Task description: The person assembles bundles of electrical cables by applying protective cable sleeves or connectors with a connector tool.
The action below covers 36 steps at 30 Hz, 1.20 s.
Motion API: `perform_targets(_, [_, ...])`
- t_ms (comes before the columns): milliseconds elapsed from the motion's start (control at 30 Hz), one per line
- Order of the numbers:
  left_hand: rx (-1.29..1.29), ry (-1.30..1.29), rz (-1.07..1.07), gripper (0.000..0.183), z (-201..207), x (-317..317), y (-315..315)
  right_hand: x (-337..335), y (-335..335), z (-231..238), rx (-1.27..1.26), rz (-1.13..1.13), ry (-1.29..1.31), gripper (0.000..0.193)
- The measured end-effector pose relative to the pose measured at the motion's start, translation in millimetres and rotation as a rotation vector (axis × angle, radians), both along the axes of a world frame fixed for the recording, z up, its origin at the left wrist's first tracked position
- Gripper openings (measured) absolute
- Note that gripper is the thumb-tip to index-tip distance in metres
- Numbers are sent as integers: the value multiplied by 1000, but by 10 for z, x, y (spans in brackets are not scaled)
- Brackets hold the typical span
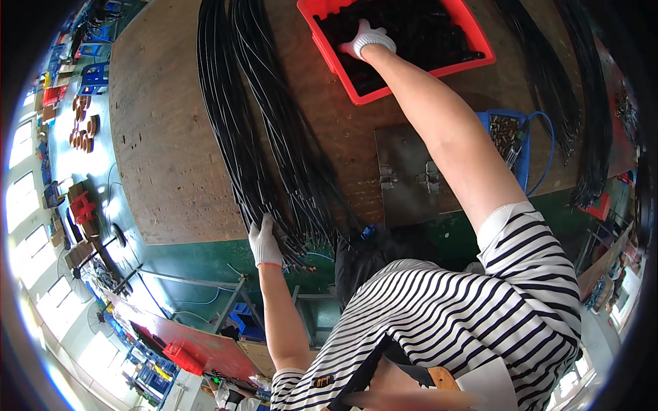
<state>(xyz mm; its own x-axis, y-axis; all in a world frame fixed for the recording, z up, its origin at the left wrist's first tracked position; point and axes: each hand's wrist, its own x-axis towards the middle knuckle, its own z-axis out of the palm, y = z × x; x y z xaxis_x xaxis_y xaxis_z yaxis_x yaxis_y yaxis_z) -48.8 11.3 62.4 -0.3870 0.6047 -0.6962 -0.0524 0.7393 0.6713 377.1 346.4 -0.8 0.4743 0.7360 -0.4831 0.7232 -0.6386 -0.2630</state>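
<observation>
Two long bundles of thin black cables [236,116] lie side by side on the brown wooden table, their loose ends hanging over its near edge. My left hand [262,243], in a white knit glove, is closed on black cable at the near end of the left bundle; its fingertips are partly hidden among the strands. Stretched far forward, my gloved right hand [369,40] is inside a red plastic bin [411,73]. Its fingers are apart, over many small black parts [425,34] that fill the bin, and nothing shows in its grasp.
A blue tray [522,161] of small metal pieces stands right of my right arm, with a tool on a blue hose [550,137]. A dark metal plate [404,195] lies at the near edge of the table [164,157]. More black cables [593,103] lie at the far right.
</observation>
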Motion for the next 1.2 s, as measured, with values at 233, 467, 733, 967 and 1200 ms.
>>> perform_targets(233, [-35,73,19,24,19,150,15,-132,-3,171,-37,55,-63,96])
perform_targets(467, [-26,77,6,23,13,157,3,140,-148,181,49,133,64,77])
perform_targets(733, [-32,95,18,23,-116,138,-15,474,-176,48,229,377,143,64])
perform_targets(967, [-47,82,21,25,-124,81,-21,942,-332,105,521,113,877,52])
perform_targets(1200, [-66,40,58,27,-62,152,49,1088,-460,494,537,-154,1238,47])
